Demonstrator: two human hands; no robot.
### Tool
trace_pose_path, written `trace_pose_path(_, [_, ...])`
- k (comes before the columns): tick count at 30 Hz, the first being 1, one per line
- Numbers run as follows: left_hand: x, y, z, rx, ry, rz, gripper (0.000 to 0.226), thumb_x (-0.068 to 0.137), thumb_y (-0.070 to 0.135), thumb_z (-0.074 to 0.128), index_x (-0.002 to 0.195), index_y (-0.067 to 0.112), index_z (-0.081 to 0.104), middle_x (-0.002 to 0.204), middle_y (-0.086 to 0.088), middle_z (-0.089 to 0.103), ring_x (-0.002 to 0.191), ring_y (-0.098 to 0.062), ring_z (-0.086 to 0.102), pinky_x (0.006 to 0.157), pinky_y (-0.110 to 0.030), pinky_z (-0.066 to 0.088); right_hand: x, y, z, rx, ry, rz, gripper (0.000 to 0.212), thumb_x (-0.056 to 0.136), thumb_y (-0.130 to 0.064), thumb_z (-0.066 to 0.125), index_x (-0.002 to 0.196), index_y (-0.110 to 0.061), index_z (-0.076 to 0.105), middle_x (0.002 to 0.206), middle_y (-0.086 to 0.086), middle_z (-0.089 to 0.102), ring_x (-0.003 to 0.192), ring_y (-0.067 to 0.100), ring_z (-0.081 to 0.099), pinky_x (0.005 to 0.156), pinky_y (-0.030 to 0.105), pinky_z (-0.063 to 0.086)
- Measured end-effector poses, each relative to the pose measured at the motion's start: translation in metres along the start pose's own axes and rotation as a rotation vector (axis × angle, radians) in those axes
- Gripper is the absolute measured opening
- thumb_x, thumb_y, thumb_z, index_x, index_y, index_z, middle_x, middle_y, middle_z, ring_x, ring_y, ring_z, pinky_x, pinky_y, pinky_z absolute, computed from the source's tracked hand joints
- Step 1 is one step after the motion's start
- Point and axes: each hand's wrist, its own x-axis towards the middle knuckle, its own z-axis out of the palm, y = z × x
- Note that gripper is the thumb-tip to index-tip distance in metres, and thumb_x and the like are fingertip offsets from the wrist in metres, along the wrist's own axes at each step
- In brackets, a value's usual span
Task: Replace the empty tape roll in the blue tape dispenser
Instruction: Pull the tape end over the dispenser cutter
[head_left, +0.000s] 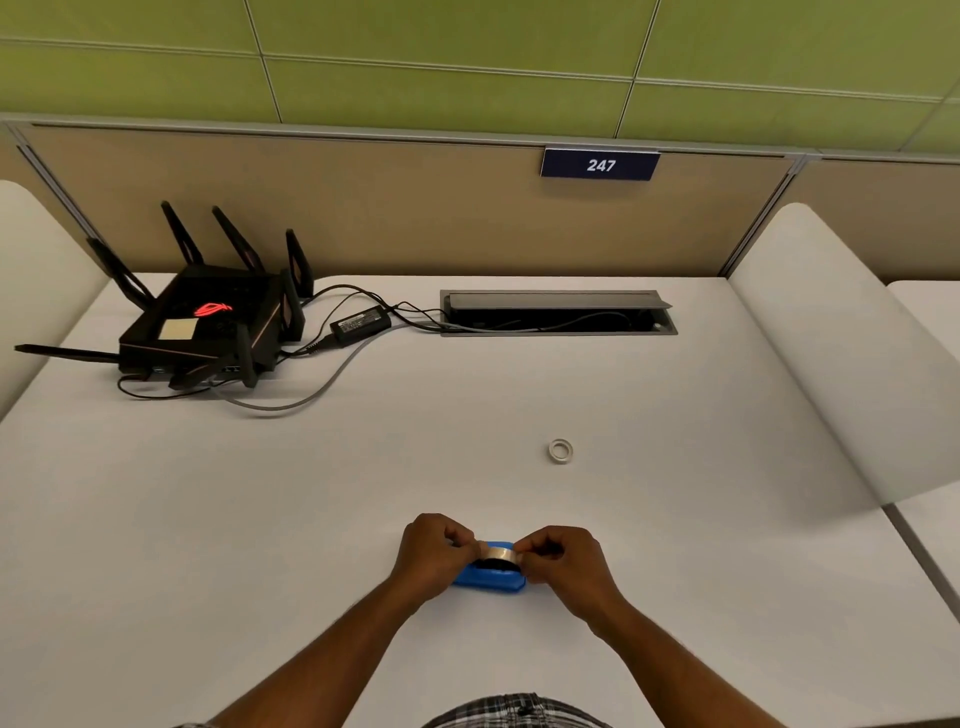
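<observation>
The blue tape dispenser (488, 578) lies on the white table near the front edge, between my two hands. A tape roll (497, 553) with a dark core sits in its top. My left hand (432, 552) pinches the roll's left side and my right hand (563, 557) pinches its right side, fingers curled. A small white empty tape ring (560, 450) lies flat on the table, farther back and to the right, apart from both hands.
A black router (202, 322) with several antennas stands at the back left, with a power brick (360, 323) and cables running to an open cable hatch (558, 313). A tan partition with a "247" sign (600, 164) closes the back. White dividers flank the table.
</observation>
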Motion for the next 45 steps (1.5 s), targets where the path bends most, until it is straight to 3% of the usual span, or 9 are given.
trace_pose_path(8, [0.002,0.003,0.008,0.057,0.024,-0.034,0.022,0.075,0.032,0.08,0.066,0.012,0.076,0.068,-0.005,0.073,0.058,-0.01,0.062,0.054,-0.02,0.048,0.0,-0.003,0.004,-0.07,0.032,-0.014,0.004,0.078,-0.025,0.085,0.077,-0.024,0.081,0.072,-0.008,0.079,0.066,0.008,0.072,0.06,0.014,0.054])
trace_pose_path(15, [0.001,0.008,0.014,0.13,0.059,-0.009,0.03,0.069,0.037,0.079,0.054,0.012,0.07,0.049,0.002,0.06,0.044,-0.008,0.053,0.046,-0.016,0.041,0.001,0.002,0.008,-0.087,0.058,-0.032,0.01,0.075,-0.03,0.089,0.077,-0.026,0.08,0.073,-0.011,0.079,0.069,0.008,0.075,0.065,0.019,0.06])
trace_pose_path(21, [0.003,0.006,0.016,0.115,0.057,0.021,0.029,0.07,0.03,0.077,0.056,0.006,0.069,0.051,-0.006,0.058,0.047,-0.01,0.049,0.049,-0.022,0.041,0.001,0.0,0.007,-0.076,0.052,-0.037,0.012,0.074,-0.034,0.089,0.076,-0.026,0.081,0.073,-0.01,0.079,0.069,0.009,0.074,0.064,0.02,0.06])
trace_pose_path(23, [0.002,0.005,0.016,0.114,0.063,0.023,0.025,0.07,0.029,0.078,0.057,0.008,0.07,0.056,-0.007,0.065,0.048,-0.01,0.054,0.049,-0.02,0.044,0.001,0.001,0.005,-0.066,0.047,-0.038,0.011,0.075,-0.033,0.089,0.076,-0.026,0.081,0.073,-0.009,0.079,0.068,0.01,0.074,0.064,0.02,0.059])
trace_pose_path(27, [0.0,0.002,0.014,0.102,0.101,0.026,0.017,0.071,0.024,0.079,0.058,0.02,0.07,0.065,0.004,0.071,0.059,-0.01,0.066,0.054,-0.02,0.054,0.0,0.001,0.004,-0.051,0.03,-0.039,0.008,0.076,-0.029,0.089,0.076,-0.025,0.082,0.074,-0.007,0.08,0.071,0.014,0.075,0.069,0.028,0.062])
trace_pose_path(32, [-0.001,0.003,0.014,0.096,0.1,0.044,0.01,0.072,0.02,0.079,0.064,0.02,0.073,0.073,0.004,0.072,0.067,-0.012,0.068,0.06,-0.023,0.057,-0.001,0.001,0.001,-0.01,0.007,-0.032,0.008,0.077,-0.025,0.09,0.078,-0.023,0.083,0.075,-0.003,0.08,0.073,0.02,0.076,0.075,0.037,0.065])
trace_pose_path(37, [-0.001,0.003,0.015,0.09,0.112,0.022,0.009,0.074,0.022,0.08,0.071,0.022,0.072,0.076,0.01,0.068,0.068,-0.009,0.066,0.058,-0.012,0.05,-0.002,0.001,0.0,-0.005,-0.008,-0.038,0.007,0.078,-0.024,0.089,0.079,-0.023,0.082,0.077,-0.004,0.081,0.074,0.017,0.076,0.076,0.033,0.064])
trace_pose_path(45, [-0.003,-0.003,0.013,0.063,0.113,0.046,0.015,0.075,0.02,0.078,0.067,0.028,0.069,0.074,0.015,0.067,0.07,-0.005,0.065,0.061,-0.012,0.051,-0.002,0.002,-0.003,0.027,-0.01,-0.017,0.01,0.08,-0.011,0.086,0.084,-0.019,0.082,0.081,0.001,0.081,0.079,0.021,0.077,0.079,0.032,0.064])
